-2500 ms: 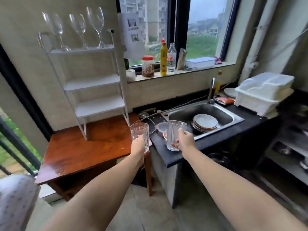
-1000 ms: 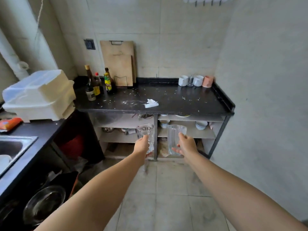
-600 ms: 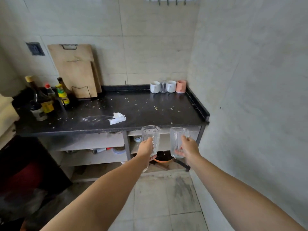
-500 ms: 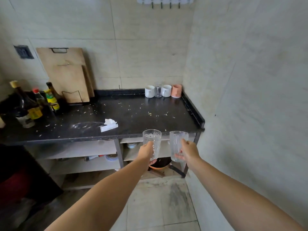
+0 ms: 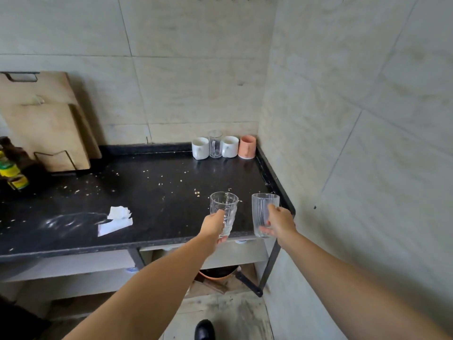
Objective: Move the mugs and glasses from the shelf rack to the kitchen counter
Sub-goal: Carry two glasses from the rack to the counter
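Observation:
My left hand grips a clear patterned glass, held upright over the front edge of the black kitchen counter. My right hand grips a clear ribbed glass, upright near the counter's front right corner. At the back right corner stand two white mugs, a clear glass mug between them, and a pink mug. The shelf rack is out of view.
Crumpled white paper lies on the counter's front left. Wooden cutting boards lean on the back wall, with bottles at the far left. A tiled wall closes the right side. Open shelves sit under the counter.
I have turned from the rack and sink and walked up to the black counter. Both glasses, still held, have moved forward from below the counter's front edge to over it.

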{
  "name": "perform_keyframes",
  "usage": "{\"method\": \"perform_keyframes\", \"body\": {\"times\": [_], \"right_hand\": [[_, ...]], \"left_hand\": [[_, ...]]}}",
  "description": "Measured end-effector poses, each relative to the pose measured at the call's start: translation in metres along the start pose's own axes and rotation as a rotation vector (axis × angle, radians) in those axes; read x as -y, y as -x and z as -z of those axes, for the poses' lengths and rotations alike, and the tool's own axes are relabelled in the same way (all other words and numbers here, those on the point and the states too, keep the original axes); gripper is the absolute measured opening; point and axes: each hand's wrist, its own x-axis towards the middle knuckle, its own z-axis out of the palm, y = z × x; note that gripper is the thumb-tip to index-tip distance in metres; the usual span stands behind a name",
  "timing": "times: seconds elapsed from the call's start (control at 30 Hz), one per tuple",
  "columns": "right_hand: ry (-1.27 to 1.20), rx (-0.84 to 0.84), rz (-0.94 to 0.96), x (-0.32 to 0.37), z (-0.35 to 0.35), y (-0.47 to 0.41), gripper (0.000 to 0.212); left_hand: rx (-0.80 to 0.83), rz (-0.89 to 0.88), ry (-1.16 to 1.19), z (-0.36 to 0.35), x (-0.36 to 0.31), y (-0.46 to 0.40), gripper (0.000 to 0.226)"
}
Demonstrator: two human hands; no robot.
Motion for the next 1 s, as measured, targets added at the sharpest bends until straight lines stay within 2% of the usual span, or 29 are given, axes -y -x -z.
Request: {"method": "perform_keyframes", "body": {"times": [0.1,0.4,0.7,1.0], "right_hand": [[-0.012,-0.001,-0.014,0.018,-0.014,-0.048,0.022],[-0.037,-0.05,-0.059,0.085,-0.064,-0.184,0.023],[-0.041,-0.144,-0.078,0.105,-0.095,-0.281,0.024],[0.041,-0.211,0.022,0.108,-0.12,-0.37,0.035]], "left_hand": [[0.016,0.032,0.005,-0.01,-0.021,-0.053,0.021],[0.088,0.05,-0.061,-0.035,-0.103,-0.199,0.02],[0.095,0.125,-0.04,-0.059,-0.128,-0.29,0.021],[0.097,0.144,0.032,-0.098,-0.131,-0.377,0.02]]}}
